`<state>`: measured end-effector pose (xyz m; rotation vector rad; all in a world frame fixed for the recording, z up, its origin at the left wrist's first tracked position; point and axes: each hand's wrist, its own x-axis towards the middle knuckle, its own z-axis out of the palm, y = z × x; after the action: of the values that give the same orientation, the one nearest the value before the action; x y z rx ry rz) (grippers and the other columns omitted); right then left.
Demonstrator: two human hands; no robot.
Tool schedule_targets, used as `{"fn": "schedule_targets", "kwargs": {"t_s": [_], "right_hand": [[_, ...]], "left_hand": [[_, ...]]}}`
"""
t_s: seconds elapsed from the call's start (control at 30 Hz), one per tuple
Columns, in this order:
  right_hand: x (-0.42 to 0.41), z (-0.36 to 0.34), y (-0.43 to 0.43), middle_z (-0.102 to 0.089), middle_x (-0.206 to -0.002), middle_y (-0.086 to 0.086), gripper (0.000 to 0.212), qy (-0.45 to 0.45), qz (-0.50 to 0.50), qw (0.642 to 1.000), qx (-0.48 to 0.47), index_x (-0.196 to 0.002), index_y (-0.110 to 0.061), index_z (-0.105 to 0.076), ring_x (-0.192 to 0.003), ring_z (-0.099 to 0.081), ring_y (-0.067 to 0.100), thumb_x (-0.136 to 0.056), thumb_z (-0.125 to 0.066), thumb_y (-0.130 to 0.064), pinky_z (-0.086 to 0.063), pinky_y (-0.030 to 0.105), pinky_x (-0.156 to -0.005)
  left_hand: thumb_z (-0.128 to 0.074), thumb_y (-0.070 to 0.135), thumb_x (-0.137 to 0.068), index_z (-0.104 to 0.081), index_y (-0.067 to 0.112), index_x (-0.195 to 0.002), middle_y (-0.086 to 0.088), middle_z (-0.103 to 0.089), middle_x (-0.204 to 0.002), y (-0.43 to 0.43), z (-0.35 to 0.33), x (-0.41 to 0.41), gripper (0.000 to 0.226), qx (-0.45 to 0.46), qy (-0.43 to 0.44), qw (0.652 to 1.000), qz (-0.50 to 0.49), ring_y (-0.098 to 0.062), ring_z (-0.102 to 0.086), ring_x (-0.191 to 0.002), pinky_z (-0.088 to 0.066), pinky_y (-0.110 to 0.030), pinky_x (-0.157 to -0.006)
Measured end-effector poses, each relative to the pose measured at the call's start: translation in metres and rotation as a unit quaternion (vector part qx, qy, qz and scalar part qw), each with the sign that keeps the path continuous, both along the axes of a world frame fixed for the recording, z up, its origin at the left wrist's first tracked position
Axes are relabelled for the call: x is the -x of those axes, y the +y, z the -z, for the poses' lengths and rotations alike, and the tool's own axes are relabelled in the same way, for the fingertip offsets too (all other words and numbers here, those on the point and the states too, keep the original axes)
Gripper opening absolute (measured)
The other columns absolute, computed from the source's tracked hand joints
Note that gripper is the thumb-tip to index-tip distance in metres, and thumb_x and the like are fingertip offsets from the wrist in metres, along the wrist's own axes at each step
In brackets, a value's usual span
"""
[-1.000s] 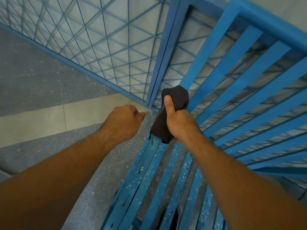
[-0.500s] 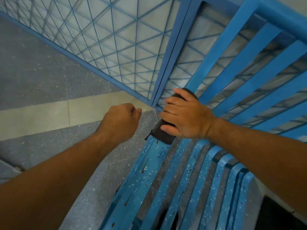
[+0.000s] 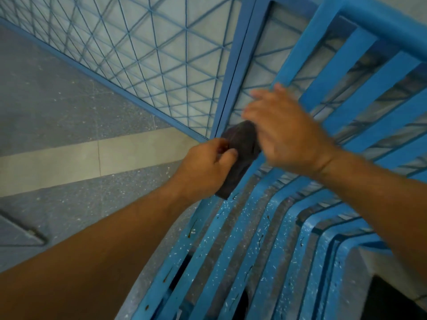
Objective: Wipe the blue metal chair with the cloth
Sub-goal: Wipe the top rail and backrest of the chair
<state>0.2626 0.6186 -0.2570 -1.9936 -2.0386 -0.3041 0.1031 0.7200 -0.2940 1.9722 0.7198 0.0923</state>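
The blue metal chair (image 3: 261, 239) fills the lower right, its slatted seat flecked with white specks and dark drips, its slatted backrest (image 3: 360, 72) rising at the upper right. A dark cloth (image 3: 242, 144) lies at the seat's back left corner. My left hand (image 3: 205, 169) pinches the cloth between thumb and fingers. My right hand (image 3: 284, 130) hovers blurred just right of and above the cloth, fingers spread, palm down; I cannot tell whether it touches the cloth.
A blue metal mesh gate (image 3: 143, 56) stands behind the chair, its frame post (image 3: 240, 54) close to the chair's corner. Grey speckled floor with a pale stripe (image 3: 69, 162) lies to the left. A floor hatch edge (image 3: 25, 232) shows at far left.
My left hand has moved right from a bare fist and taken hold of the cloth. My right hand has let go of it, lifted and spread its fingers.
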Motion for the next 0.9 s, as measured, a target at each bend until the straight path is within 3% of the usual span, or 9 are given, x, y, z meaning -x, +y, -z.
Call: {"fn": "schedule_targets", "kwargs": {"t_s": [0.1,0.2,0.3,0.43,0.53,0.63,0.73,0.83,0.9], "right_hand": [[-0.03,-0.03,-0.027,-0.065,-0.099,0.02,0.024,0.001,0.111,0.994,-0.008,-0.107,0.0,-0.064,-0.097,-0.055,0.036,-0.09,-0.05,-0.009,-0.041,0.041,-0.09],[-0.047,-0.026,-0.042,-0.067,-0.1,0.018,0.042,0.036,0.229,0.971,0.06,-0.111,-0.007,-0.063,-0.095,-0.058,0.039,-0.089,-0.041,-0.035,-0.046,0.044,-0.082],[-0.043,-0.018,-0.033,-0.068,-0.093,0.007,0.049,0.208,0.297,0.932,-0.007,-0.114,-0.01,-0.064,-0.086,-0.063,0.025,-0.088,-0.051,-0.049,-0.05,0.038,-0.084],[-0.041,-0.015,0.003,-0.068,-0.074,0.006,0.059,0.438,0.346,0.823,-0.108,-0.091,-0.007,-0.068,-0.068,-0.067,0.02,-0.079,-0.058,-0.063,-0.056,0.039,-0.069],[-0.039,-0.01,0.031,-0.059,-0.079,-0.008,0.042,0.542,0.314,0.772,-0.112,-0.107,-0.011,-0.06,-0.07,-0.06,0.005,-0.088,-0.062,-0.049,-0.054,0.027,-0.064],[-0.042,-0.003,0.045,-0.051,-0.088,-0.011,0.036,0.536,0.319,0.772,-0.119,-0.122,-0.009,-0.046,-0.076,-0.055,0.002,-0.096,-0.056,-0.032,-0.052,0.016,-0.062],[-0.042,0.003,0.046,-0.05,-0.09,-0.008,0.037,0.514,0.315,0.79,-0.118,-0.124,-0.008,-0.041,-0.078,-0.059,0.006,-0.097,-0.053,-0.03,-0.049,0.011,-0.055],[-0.041,0.006,0.044,-0.06,-0.099,0.002,0.035,0.53,0.298,0.784,-0.127,-0.119,-0.008,-0.041,-0.086,-0.067,0.019,-0.096,-0.053,-0.032,-0.058,0.033,-0.071],[-0.04,0.006,0.041,-0.063,-0.103,0.007,0.034,0.534,0.292,0.784,-0.122,-0.113,-0.011,-0.042,-0.086,-0.068,0.021,-0.094,-0.054,-0.036,-0.058,0.038,-0.074]], "left_hand": [[-0.055,0.056,-0.089,-0.055,0.016,-0.103,0.001,-0.06,-0.087,0.002,0.005,-0.024,0.043,-0.09,0.088,0.989,0.082,-0.019,-0.059,-0.08,-0.05,-0.032,-0.066],[-0.062,0.055,-0.085,-0.056,0.02,-0.096,0.003,-0.059,-0.081,-0.002,0.012,-0.043,0.037,-0.082,0.119,0.987,0.077,-0.018,-0.06,-0.076,-0.05,-0.03,-0.067],[-0.065,0.042,-0.085,-0.053,0.021,-0.093,0.007,-0.055,-0.075,-0.02,0.021,-0.045,0.025,-0.068,0.063,0.995,-0.04,-0.013,-0.057,-0.068,-0.045,-0.026,-0.057],[-0.059,0.044,-0.09,-0.044,0.018,-0.099,0.012,-0.044,-0.07,-0.032,0.024,-0.039,0.032,-0.12,0.063,0.988,-0.075,-0.003,-0.044,-0.059,-0.032,-0.021,-0.047],[-0.059,0.051,-0.088,-0.049,0.018,-0.089,0.008,-0.052,-0.069,-0.035,0.024,-0.036,0.034,-0.132,0.092,0.984,-0.079,-0.005,-0.049,-0.059,-0.036,-0.023,-0.047],[-0.068,0.05,-0.079,-0.058,0.018,-0.08,0.0,-0.06,-0.077,-0.02,0.015,-0.047,0.033,-0.09,0.203,0.974,-0.038,-0.016,-0.058,-0.068,-0.041,-0.024,-0.053],[-0.08,0.045,-0.066,-0.065,0.013,-0.104,-0.003,-0.065,-0.097,-0.004,0.0,-0.058,0.051,0.016,0.279,0.96,0.01,-0.02,-0.062,-0.084,-0.052,-0.029,-0.074],[-0.072,0.036,-0.077,-0.065,0.01,-0.098,-0.005,-0.063,-0.086,-0.019,0.01,-0.054,0.035,-0.054,0.191,0.979,-0.05,-0.023,-0.063,-0.079,-0.044,-0.026,-0.06],[-0.059,0.038,-0.086,-0.06,0.01,-0.099,-0.005,-0.062,-0.083,-0.037,0.017,-0.046,0.031,-0.132,0.116,0.978,-0.108,-0.026,-0.062,-0.076,-0.042,-0.028,-0.058]]}}
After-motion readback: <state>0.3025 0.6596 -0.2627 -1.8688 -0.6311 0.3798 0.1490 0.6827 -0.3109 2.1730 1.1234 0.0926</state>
